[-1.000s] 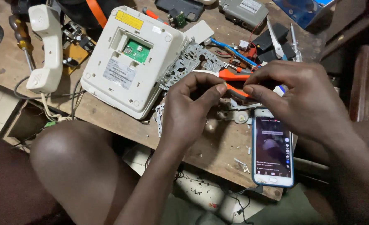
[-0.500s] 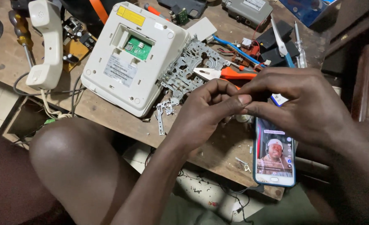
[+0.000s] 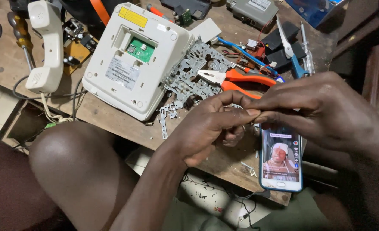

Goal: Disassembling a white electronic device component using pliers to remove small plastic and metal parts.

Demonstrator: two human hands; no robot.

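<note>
- Left hand [image 3: 210, 124] and right hand [image 3: 322, 111] meet fingertip to fingertip, fingers pinched shut; anything held is hidden.
- Below them, a phone [image 3: 281, 158] lies on the bench [image 3: 112, 117], with pliers [image 3: 236, 79] just beyond.

Single head-worn view, looking steeply down and slightly forward from close above. Covers a cluttered wooden workbench [image 3: 112, 122], with the person's knee [image 3: 76, 160] at the near edge. Both hands sit near centre frame.

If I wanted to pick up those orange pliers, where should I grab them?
Probably by the orange handles of the pliers, coming from above: they lie flat on the metal chassis plate, the pale jaws pointing left, the handles' right end near the hands.
</note>
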